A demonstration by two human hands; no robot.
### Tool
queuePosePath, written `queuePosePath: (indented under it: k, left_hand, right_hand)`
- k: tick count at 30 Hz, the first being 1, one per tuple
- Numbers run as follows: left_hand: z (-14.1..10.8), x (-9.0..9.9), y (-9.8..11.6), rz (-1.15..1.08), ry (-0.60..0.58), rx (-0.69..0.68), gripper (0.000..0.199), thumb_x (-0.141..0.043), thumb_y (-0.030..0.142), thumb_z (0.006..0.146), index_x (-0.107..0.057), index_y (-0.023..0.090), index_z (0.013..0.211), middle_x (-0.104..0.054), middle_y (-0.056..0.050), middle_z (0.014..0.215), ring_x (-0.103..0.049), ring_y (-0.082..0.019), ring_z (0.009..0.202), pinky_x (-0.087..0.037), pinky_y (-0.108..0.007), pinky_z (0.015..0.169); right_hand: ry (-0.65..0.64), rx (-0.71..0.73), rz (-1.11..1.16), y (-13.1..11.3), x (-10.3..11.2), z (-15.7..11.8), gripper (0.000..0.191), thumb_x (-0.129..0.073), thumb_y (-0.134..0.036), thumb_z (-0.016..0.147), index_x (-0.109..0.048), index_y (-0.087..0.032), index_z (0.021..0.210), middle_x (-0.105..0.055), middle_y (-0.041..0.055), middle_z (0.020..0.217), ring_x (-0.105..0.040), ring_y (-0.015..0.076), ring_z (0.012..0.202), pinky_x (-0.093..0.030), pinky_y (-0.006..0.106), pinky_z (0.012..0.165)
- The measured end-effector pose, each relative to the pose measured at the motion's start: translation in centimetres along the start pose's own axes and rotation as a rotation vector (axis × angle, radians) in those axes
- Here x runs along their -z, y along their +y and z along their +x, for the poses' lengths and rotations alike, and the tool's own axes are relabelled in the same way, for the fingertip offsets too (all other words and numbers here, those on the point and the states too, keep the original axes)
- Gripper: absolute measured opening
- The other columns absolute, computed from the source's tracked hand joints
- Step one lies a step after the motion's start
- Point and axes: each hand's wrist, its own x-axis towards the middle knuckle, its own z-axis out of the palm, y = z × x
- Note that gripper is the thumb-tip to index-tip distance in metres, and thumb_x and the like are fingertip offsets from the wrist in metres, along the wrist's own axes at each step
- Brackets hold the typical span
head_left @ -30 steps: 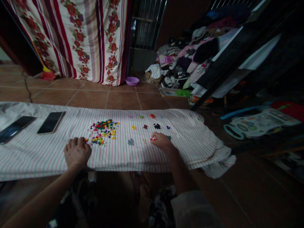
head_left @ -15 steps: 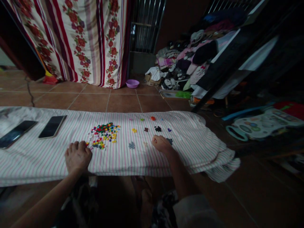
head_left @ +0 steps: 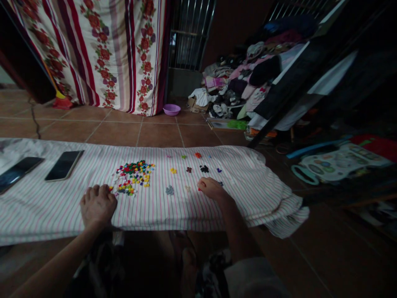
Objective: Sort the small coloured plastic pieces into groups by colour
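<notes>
My left hand [head_left: 98, 205] lies palm down on the striped cloth, fingers loosely bent, at the left edge of a mixed heap of small coloured pieces [head_left: 133, 169]. A red and yellow bit shows by its fingertips. Further right, my right hand [head_left: 212, 188] is closed in a fist low over the cloth, with small red pieces [head_left: 199, 189] at the underside of its fingers. Around it lie small single-colour groups: grey [head_left: 169, 190], beige [head_left: 187, 188], yellow [head_left: 173, 170], brown [head_left: 189, 169], black [head_left: 204, 169], purple [head_left: 219, 170] and orange [head_left: 197, 155]. A dark grey group is partly hidden behind my right hand.
Two phones [head_left: 64, 165] lie at the left of the striped cloth [head_left: 248, 186]. Beyond its far edge are a purple basin [head_left: 171, 109], a floral curtain [head_left: 118, 54] and a heap of clothes [head_left: 238, 82]. A dark slanted post [head_left: 279, 111] stands at the right.
Red pieces now show under my right hand's fingers. The whole view has shifted slightly; my left hand stays beside the mixed heap.
</notes>
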Motion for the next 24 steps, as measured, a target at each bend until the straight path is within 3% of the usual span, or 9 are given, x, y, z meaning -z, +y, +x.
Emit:
queuePosePath:
  k: [5,12,18,21,24]
  left_hand:
    - [0.0,0.0,0.1,-0.002,0.009,0.003,0.036,-0.032,0.028,0.092,-0.06,0.018,0.11,-0.062,-0.013,0.114,-0.052,-0.03,0.116,-0.04,-0.044,0.095]
    - [0.1,-0.5,-0.3,0.002,-0.003,-0.004,0.036,-0.032,0.029,0.092,-0.06,0.018,0.111,-0.061,-0.013,0.115,-0.051,-0.03,0.116,-0.039,-0.043,0.095]
    - [0.2,-0.8,-0.3,-0.017,0.007,0.005,0.034,-0.037,0.027,0.09,-0.061,0.017,0.112,-0.061,-0.014,0.117,-0.05,-0.03,0.118,-0.038,-0.043,0.098]
    - [0.2,-1.0,-0.2,-0.031,0.019,0.017,0.034,-0.039,0.026,0.09,-0.061,0.016,0.113,-0.06,-0.015,0.122,-0.049,-0.031,0.122,-0.037,-0.044,0.101]
    - [0.1,-1.2,-0.2,-0.041,0.04,0.024,0.034,-0.04,0.026,0.09,-0.061,0.016,0.114,-0.059,-0.015,0.126,-0.047,-0.032,0.127,-0.035,-0.045,0.105]
  right_hand:
    - [-0.027,-0.006,0.035,-0.3,0.5,-1.0,0.03,-0.06,-0.02,0.081,-0.065,-0.018,0.111,-0.066,0.0086,0.103,-0.058,0.0205,0.1,-0.039,0.026,0.085]
    - [-0.04,0.01,0.041,-0.3,0.4,-0.9,0.024,-0.054,-0.014,0.079,-0.068,-0.018,0.098,-0.065,0.0076,0.098,-0.058,0.0196,0.097,-0.04,0.026,0.083]
    - [-0.009,-0.012,0.069,0.3,0.9,-0.8,0.028,-0.063,-0.022,0.08,-0.068,-0.018,0.108,-0.066,0.0081,0.098,-0.059,0.0201,0.092,-0.04,0.027,0.08]
    - [0.037,-0.057,0.053,-0.2,1.8,-0.3,0.018,-0.057,-0.023,0.086,-0.069,-0.017,0.097,-0.066,0.0083,0.089,-0.059,0.0199,0.083,-0.037,0.028,0.074]
    - [0.133,-0.092,0.016,-2.2,2.5,0.3,0.022,-0.047,-0.02,0.091,-0.068,-0.018,0.085,-0.067,0.0086,0.086,-0.057,0.0189,0.078,-0.032,0.029,0.067]
